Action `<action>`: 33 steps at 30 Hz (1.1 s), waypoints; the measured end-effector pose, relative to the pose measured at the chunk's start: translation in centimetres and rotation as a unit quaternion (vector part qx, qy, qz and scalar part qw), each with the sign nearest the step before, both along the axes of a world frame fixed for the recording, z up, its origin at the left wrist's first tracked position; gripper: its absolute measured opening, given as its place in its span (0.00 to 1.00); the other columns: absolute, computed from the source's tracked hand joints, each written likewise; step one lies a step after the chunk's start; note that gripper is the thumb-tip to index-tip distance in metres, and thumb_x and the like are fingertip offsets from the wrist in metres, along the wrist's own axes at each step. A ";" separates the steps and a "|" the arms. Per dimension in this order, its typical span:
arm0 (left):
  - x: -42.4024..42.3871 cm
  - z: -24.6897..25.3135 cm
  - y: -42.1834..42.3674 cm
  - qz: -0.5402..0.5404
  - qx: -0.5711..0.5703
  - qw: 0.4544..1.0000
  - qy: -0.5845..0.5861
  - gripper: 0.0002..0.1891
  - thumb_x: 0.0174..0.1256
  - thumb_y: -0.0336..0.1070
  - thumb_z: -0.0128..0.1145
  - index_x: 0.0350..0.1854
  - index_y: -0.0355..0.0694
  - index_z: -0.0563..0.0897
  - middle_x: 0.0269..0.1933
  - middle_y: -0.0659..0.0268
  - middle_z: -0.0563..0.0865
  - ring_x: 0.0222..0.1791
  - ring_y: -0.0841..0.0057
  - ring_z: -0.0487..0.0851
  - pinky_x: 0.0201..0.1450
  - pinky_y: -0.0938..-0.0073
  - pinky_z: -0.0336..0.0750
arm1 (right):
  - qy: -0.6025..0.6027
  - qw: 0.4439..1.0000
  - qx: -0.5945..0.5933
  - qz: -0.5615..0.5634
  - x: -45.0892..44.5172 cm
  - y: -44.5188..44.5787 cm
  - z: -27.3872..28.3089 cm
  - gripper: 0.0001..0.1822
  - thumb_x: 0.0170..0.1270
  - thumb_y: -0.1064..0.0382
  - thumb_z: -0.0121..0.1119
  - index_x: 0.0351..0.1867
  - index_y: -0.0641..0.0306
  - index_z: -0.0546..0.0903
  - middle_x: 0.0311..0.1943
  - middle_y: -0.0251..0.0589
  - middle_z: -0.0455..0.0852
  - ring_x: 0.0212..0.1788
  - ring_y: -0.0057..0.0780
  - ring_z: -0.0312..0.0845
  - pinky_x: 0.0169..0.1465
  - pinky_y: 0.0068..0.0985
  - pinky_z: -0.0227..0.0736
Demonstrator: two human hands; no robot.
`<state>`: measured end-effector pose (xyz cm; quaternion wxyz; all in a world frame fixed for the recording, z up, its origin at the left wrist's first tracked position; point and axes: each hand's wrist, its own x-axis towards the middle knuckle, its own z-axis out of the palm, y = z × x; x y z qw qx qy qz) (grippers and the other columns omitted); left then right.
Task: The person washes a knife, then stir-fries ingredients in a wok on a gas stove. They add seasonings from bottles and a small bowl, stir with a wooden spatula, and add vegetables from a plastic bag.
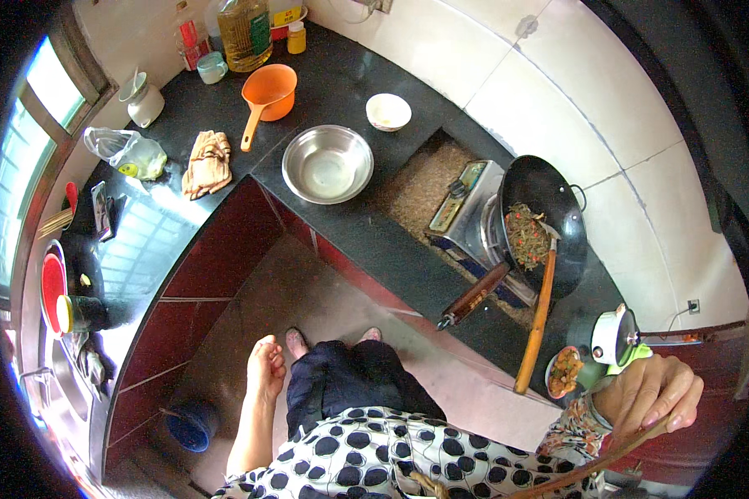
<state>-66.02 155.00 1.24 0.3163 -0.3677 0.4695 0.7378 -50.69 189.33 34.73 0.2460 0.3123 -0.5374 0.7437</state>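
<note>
My left hand (266, 366) hangs over the floor at the lower middle, fingers curled in, with nothing seen in it. At the lower right, my right hand (655, 396) pinches the end of a long brown strip (593, 465), perhaps wood or leather; its other end runs out of the picture. Beyond that hand, a black wok (568, 218) sits on a gas stove (468, 206). Cooked shredded food with red bits (527, 237) lies in the wok, and a wooden-handled spatula (543, 312) rests in it, handle hanging over the counter edge.
A dish of food (563, 372) and a white electric pot (611, 337) stand near my right hand. Along the counter are a steel basin (327, 164), a white bowl (388, 112), an orange ladle (269, 93), a folded cloth (208, 164) and bottles. A blue bucket (190, 427) stands on the floor.
</note>
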 end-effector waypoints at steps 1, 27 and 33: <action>-0.3 0.1 -0.6 0.002 -0.001 1.000 -0.004 0.07 0.56 0.28 0.47 0.37 0.46 0.74 0.23 0.73 0.74 0.12 0.89 0.60 0.11 0.89 0.50 | -0.007 1.000 -0.001 0.026 -0.7 -0.6 0.1 0.09 0.56 0.70 0.48 0.21 0.75 0.69 0.23 0.54 0.70 0.13 0.43 0.76 0.08 0.28 0.73; -7.7 -3.1 -16.2 -0.035 -0.020 0.999 -0.001 0.04 0.59 0.34 0.49 0.36 0.48 0.75 0.23 0.77 0.74 0.13 0.90 0.61 0.10 0.90 0.50 | -0.284 0.857 -0.415 0.114 -10.8 -16.7 -9.8 0.16 0.70 0.50 0.32 0.31 0.57 0.66 0.24 0.38 0.68 0.13 0.27 0.69 0.13 0.21 0.68; -8.6 -2.8 -16.1 -0.044 -0.023 0.999 -0.003 0.04 0.57 0.35 0.50 0.35 0.48 0.75 0.24 0.76 0.75 0.14 0.89 0.61 0.12 0.88 0.51 | -0.340 0.781 -0.499 -0.160 -9.8 -15.7 -14.5 0.16 0.69 0.49 0.38 0.32 0.57 0.71 0.25 0.32 0.72 0.22 0.23 0.72 0.25 0.24 0.71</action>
